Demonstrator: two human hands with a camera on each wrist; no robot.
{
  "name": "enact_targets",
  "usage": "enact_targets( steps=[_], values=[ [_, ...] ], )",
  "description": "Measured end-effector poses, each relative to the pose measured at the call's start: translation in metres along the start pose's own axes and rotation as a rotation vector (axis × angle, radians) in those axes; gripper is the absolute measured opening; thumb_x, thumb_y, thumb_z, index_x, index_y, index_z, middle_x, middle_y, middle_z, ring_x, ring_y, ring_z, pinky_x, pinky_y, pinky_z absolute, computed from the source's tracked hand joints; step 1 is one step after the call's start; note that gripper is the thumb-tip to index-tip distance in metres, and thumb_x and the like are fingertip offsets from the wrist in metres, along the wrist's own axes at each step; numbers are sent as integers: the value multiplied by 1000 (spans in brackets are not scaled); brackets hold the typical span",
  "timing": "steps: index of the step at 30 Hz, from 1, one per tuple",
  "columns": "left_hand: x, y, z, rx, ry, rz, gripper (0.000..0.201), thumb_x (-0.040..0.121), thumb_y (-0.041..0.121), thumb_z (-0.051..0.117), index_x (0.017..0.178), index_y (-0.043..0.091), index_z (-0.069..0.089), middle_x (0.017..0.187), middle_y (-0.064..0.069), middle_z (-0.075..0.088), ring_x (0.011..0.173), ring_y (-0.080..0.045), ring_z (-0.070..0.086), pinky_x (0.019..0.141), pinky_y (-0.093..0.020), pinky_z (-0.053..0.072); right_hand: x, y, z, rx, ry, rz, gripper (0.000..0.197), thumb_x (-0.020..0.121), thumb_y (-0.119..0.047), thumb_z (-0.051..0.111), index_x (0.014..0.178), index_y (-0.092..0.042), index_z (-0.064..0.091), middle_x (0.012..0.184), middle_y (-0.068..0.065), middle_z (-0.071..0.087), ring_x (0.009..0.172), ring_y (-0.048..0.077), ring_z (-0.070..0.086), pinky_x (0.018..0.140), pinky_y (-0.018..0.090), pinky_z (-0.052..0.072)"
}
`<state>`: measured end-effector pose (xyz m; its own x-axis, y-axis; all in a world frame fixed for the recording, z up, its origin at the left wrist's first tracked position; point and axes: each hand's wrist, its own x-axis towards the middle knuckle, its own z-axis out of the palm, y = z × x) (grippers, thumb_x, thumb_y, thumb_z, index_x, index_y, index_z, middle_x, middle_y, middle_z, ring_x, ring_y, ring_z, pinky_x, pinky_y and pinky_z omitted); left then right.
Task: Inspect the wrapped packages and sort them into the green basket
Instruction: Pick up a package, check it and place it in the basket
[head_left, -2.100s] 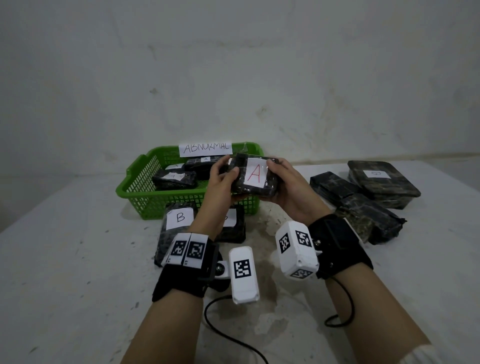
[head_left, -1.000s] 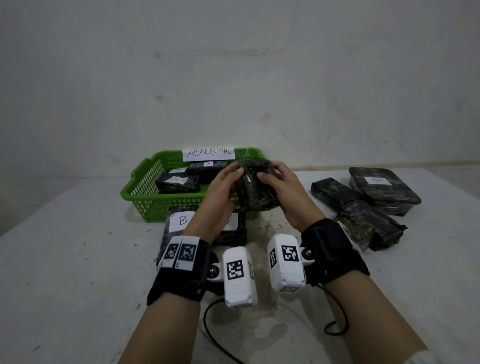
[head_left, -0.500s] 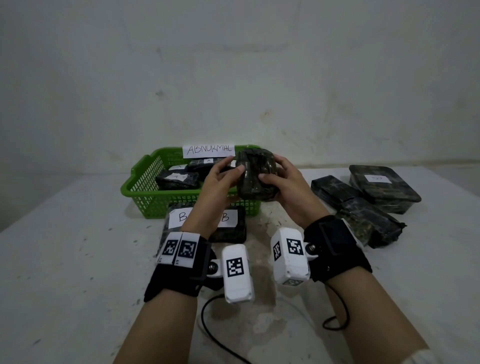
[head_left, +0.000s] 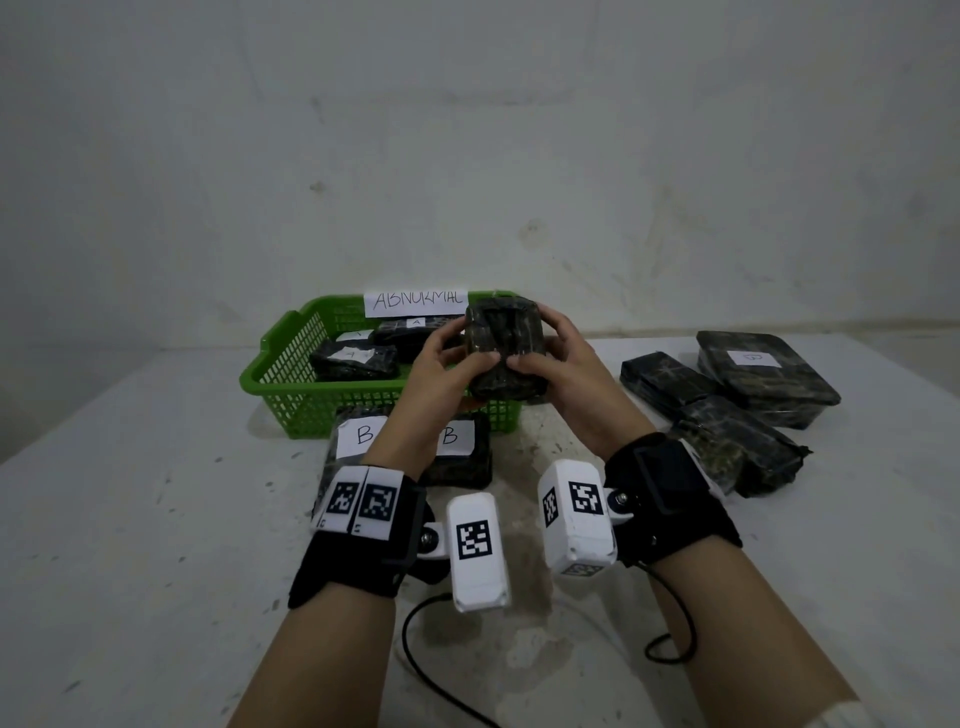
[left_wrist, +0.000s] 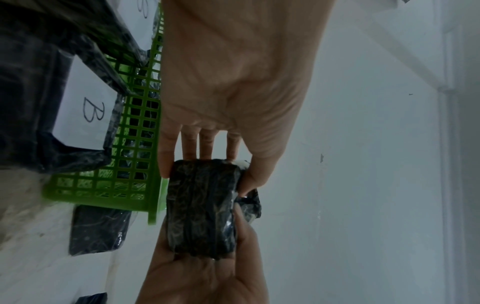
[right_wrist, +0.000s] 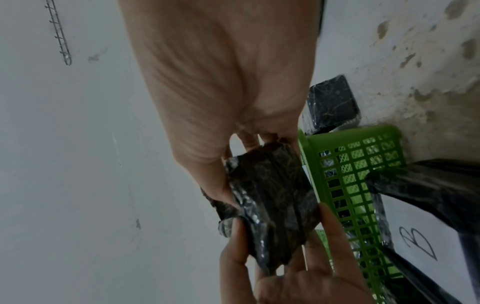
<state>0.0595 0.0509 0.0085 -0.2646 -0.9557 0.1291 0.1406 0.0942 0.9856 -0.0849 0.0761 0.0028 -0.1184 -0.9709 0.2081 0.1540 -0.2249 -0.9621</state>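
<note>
Black-wrapped package (head_left: 503, 353) sits between both hands above the near rim of the green basket (head_left: 291, 374): left hand (head_left: 441, 374) and right hand (head_left: 561, 374) each curl their fingers (left_wrist: 166, 164) round its ends. Below the fingers, two packages marked B (head_left: 363, 441) lie on the desk (head_left: 156, 519).

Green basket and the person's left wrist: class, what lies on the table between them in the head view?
Two dark wrapped packages with white B labels lie side by side there, right by the green basket, partly hidden behind the left hand. The head view shows it.
</note>
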Motion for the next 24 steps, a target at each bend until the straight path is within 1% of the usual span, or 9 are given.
enact_targets(
  steps=[3,6,8,10,13,15,19,21,24],
  values=[
    [0,-1,1,19,-16,-4,52,85,11,64,131,28,45,127,-9,56,109,-21,60,91,-45,52,1,-1,0,35,42,30,40,94,-14,57,132,-18,46,114,15,58,92,21,64,79,37,55],
    [-1,-1,3,41,-50,-6,50,86,19,64,130,31,43,125,-7,56,107,-18,60,88,-40,53,2,2,0,27,92,28,28,95,-13,55,122,-16,50,114,17,59,87,20,64,71,33,54],
    [-1,-1,5,25,-42,-6,48,88,19,62,130,29,43,120,-7,58,100,-15,62,80,-35,54,2,3,1,14,85,17,26,95,-11,54,120,-17,50,110,13,60,88,19,64,70,30,55],
    [0,-1,5,-9,-12,-4,45,90,13,58,130,26,42,113,-5,60,93,-13,62,72,-31,54,1,2,0,-10,58,13,33,93,-11,57,125,-18,49,110,11,60,92,20,64,77,33,55],
    [-1,-1,5,-67,51,-1,42,91,9,56,127,26,42,117,-7,59,94,-16,62,77,-37,56,1,2,-3,-80,-47,26,61,85,-9,68,137,-27,42,124,13,53,109,26,61,93,42,54],
    [0,-1,4,-88,66,7,43,90,11,58,128,26,43,123,-9,57,98,-18,62,84,-44,55,1,3,-5,-117,-69,22,73,79,-3,71,139,-31,40,127,16,50,112,30,59,93,44,53],
    [-2,-2,5,-58,23,32,39,89,13,61,119,32,46,123,-6,56,107,-23,61,96,-51,48,2,3,-7,-110,-3,-14,76,78,4,69,141,-26,38,127,16,51,110,28,60,87,39,55],
    [-1,-3,6,-59,36,50,38,90,9,58,117,32,46,118,-6,58,102,-20,62,93,-48,51,3,3,-6,-79,-7,-3,69,82,-4,69,141,-25,39,125,11,53,110,25,61,85,37,55],
    [1,-4,2,-86,67,68,38,93,7,52,124,27,44,100,-2,64,84,-13,66,73,-34,58,2,0,-2,-14,7,6,35,96,-26,54,130,-19,52,115,7,62,98,23,64,73,35,54]
  ],
)
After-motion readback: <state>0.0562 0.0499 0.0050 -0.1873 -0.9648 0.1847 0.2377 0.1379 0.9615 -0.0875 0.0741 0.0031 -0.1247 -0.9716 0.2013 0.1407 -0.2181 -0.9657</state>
